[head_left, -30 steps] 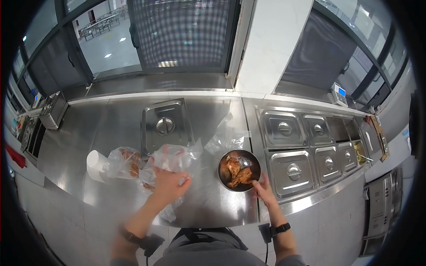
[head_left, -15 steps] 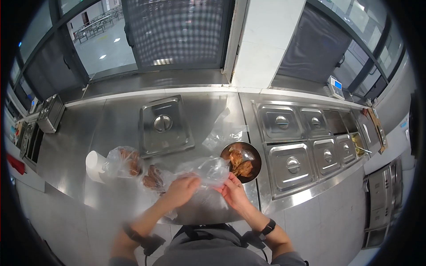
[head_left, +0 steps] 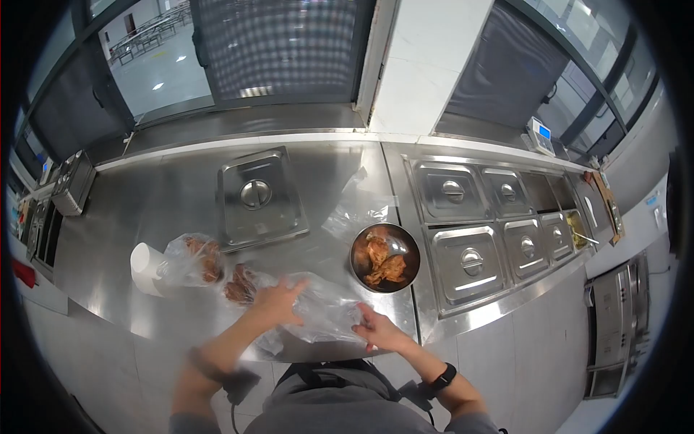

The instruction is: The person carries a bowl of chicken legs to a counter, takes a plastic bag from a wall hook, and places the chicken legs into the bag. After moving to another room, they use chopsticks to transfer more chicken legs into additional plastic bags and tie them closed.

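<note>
A clear plastic bag [head_left: 325, 307] lies spread on the steel counter in front of me. My left hand [head_left: 278, 302] rests on its left part, fingers apart. At the bag's right end, my right hand [head_left: 377, 329] pinches the plastic edge. Left of my left hand sits a bag of brown meat [head_left: 239, 285]. Farther left, another clear bag with browned food [head_left: 204, 259] touches a white roll [head_left: 149, 267]. A round metal bowl [head_left: 384, 257] holding pieces of cooked meat stands beyond my right hand.
Behind the bags lies a large steel lid [head_left: 259, 197]. Another thin clear bag [head_left: 359, 210] is behind the bowl. Lidded steel pans [head_left: 470, 266] fill the right counter, with a scale [head_left: 541, 136] on the ledge. A metal box [head_left: 73, 184] stands far left.
The clear bag is lower and flatter, and no longer overlaps the bowl. My left hand has opened and shifted left; my right hand has moved down, closer to my body. The view has shifted slightly.
</note>
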### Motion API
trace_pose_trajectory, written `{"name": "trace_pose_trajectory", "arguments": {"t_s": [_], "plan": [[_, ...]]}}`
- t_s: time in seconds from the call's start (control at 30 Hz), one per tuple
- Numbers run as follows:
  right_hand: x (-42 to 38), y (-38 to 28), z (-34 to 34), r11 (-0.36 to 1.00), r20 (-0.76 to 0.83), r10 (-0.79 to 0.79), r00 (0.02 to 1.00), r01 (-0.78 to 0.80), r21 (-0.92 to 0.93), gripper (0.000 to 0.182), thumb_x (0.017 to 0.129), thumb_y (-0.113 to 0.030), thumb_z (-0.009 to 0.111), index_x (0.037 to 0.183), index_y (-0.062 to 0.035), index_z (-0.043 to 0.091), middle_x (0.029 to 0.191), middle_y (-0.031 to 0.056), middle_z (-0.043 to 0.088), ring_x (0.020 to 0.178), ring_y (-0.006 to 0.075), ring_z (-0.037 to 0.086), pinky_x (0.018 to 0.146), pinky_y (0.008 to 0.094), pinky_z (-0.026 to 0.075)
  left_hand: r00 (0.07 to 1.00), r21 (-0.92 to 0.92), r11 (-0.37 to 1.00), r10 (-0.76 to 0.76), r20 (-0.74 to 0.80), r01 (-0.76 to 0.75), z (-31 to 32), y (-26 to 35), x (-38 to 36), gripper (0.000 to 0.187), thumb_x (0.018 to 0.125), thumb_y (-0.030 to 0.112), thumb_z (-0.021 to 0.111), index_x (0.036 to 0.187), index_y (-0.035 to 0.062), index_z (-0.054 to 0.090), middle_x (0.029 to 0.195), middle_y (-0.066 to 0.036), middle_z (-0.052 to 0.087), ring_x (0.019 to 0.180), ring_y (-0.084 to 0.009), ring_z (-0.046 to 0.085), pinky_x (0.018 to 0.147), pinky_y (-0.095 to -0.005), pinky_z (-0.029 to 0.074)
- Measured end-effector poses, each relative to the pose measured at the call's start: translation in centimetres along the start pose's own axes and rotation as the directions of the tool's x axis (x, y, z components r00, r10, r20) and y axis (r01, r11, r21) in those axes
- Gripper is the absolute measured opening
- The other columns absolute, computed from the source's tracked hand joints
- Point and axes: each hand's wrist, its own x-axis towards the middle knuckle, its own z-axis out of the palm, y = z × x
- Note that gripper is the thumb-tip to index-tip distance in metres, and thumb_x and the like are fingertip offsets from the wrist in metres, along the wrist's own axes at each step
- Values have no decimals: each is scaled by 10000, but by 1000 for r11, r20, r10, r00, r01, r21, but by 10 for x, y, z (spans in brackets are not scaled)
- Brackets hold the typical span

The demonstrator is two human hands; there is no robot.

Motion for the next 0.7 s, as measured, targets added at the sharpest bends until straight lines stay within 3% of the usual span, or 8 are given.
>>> {"name": "trace_pose_trajectory", "arguments": {"t_s": [0.1, 0.2, 0.3, 0.4, 0.5, 0.53, 0.6, 0.7], "plan": [[10, 18, 0, 890, -46, 169, 985, -132, 437, 648, 800, -145, 583, 1331, -41, 225, 678, 21, 487, 449, 73, 446, 435, 212, 462, 967, 58, 970, 229, 109, -237, 20, 6, 5, 836, 620, 355, 689, 1328, 259, 254, 1250, -164, 405, 1076, -330, 473, 853, -402, 411], [15, 37, -8, 897, 91, 163, 982, -186, 400, 640, 788, -159, 586, 1331, -85, 255, 662, -1, 453, 485, 57, 441, 400, 213, 442, 941, 46, 940, 335, 44, -337, 27, 10, 10, 767, 689, 279, 636, 1338, 233, 232, 1230, -163, 425, 1053, -334, 484, 845, -412, 413], [-9, 15, -10, 933, 151, -32, 988, -24, 358, 605, 803, -131, 564, 1333, -153, 272, 659, -13, 436, 482, 45, 428, 415, 207, 426, 947, -80, 948, 298, -122, -309, 39, 9, 26, 599, 724, 227, 580, 1274, 151, 354, 1150, -177, 490, 1009, -328, 511, 835, -403, 418], [-31, -18, -5, 951, 57, -150, 987, 129, 281, 603, 806, -69, 550, 1330, -212, 288, 763, 0, 506, 503, 45, 440, 460, 185, 424, 863, -425, 753, 465, -197, -502, 57, 22, 53, 440, 723, 162, 531, 1150, 73, 475, 1021, -188, 560, 967, -339, 526, 828, -412, 412], [-36, -33, -2, 883, 45, -467, 883, 468, -24, 545, 802, -76, 544, 1302, -176, 352, 776, 34, 534, 515, 96, 477, 505, 235, 424, 931, -380, 869, 361, 51, -316, 35, 61, 46, 337, 731, 161, 523, 1037, 20, 530, 960, -216, 577, 959, -347, 525, 820, -403, 413], [-41, -38, -3, 855, 128, -508, 852, 516, -43, 537, 797, -63, 543, 1293, -174, 369, 848, 51, 545, 577, 105, 503, 528, 237, 429, 847, -255, 850, 507, 159, -461, 56, 43, 72, 402, 753, 193, 536, 1110, 16, 478, 1068, -230, 532, 975, -336, 529, 847, -393, 413], [-49, -45, -7, 789, 292, -570, 768, 611, -69, 525, 788, -37, 540, 1276, -171, 401, 991, 84, 569, 701, 124, 555, 574, 241, 438, 822, -513, 665, 294, -488, -543, 55, 62, 70, 451, 757, 224, 562, 1141, 20, 441, 1094, -206, 509, 908, -299, 559, 827, -380, 437], [-52, -35, -17, 742, 329, -659, 676, 657, 135, 487, 776, 11, 548, 1229, -144, 461, 1253, 111, 391, 1048, 160, 455, 682, 260, 454, 591, -547, 294, 83, -802, -784, 15, 89, 53, 566, 757, 271, 596, 1218, 45, 358, 1094, -156, 482, 846, -230, 571, 798, -358, 467]]}}
